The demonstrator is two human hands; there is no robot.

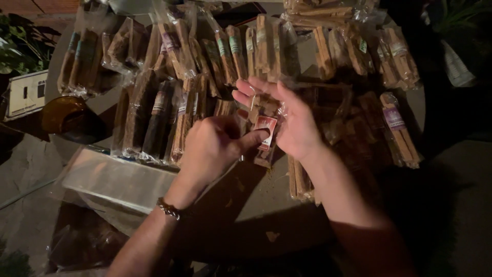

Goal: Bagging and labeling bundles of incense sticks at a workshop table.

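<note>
- Holding a small clear plastic packet of short tan wooden sticks (264, 120) is the right hand (292, 123), palm up and fingers spread wide beneath it, above the middle of the round grey counter (256, 205).
- A small red and white label (265, 126) on the packet front is being pressed by the thumb of the left hand (212, 146), whose other fingers are curled narrow; a beaded bracelet (169, 209) is worn on that wrist.
- Rows of similar clear packets of brown wooden sticks (169, 113) are laid across the counter behind and beside the hands.
- A long clear plastic sleeve (118, 179) lies at the counter's near left edge, partly overhanging.
- Risk is judged as follows: the packet rests loosely on open fingers, so it could be tipped off by the thumb's pressure.
- The label could be set crooked or creased, since the light is dim and the plastic slippery.
- The overhanging sleeve could be knocked to the floor by the left forearm.
</note>
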